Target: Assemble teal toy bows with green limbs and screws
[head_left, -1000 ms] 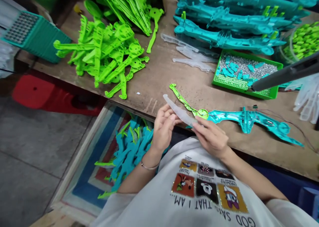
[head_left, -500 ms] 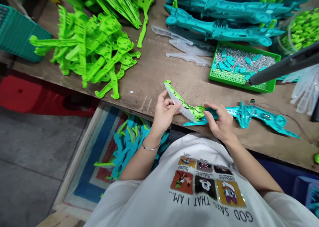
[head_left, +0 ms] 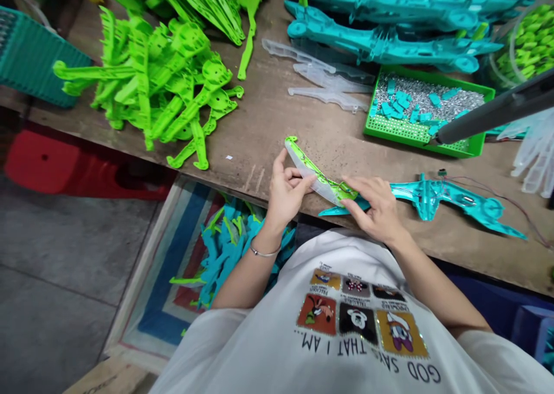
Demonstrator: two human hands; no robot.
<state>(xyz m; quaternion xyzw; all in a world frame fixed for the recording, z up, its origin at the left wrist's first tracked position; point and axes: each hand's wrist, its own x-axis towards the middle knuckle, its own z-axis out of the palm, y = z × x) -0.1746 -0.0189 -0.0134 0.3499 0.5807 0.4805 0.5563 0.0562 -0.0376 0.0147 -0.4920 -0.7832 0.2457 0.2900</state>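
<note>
My left hand [head_left: 286, 191] pinches a clear plastic strip [head_left: 308, 172] and lays it over the lime green arm [head_left: 298, 152] of a toy piece at the table's near edge. My right hand [head_left: 374, 208] presses its fingers down on the joint where the green arm meets the teal plastic body [head_left: 437, 197]. The teal body lies flat on the wooden table [head_left: 268, 123] and stretches to the right, with thin wires trailing from it.
A heap of lime green arms [head_left: 164, 88] lies at the left, teal bodies [head_left: 389, 36] at the back, clear strips [head_left: 324, 82] between them. A green tray [head_left: 415, 137] holds screws and teal bits. A dark tool handle [head_left: 497, 111] hangs at right. Below the table sits a bin of teal parts [head_left: 229, 244].
The clear strip went from held free in front of my chest to lying on the green arm. Both hands moved onto the toy piece, and my right hand now presses the joint.
</note>
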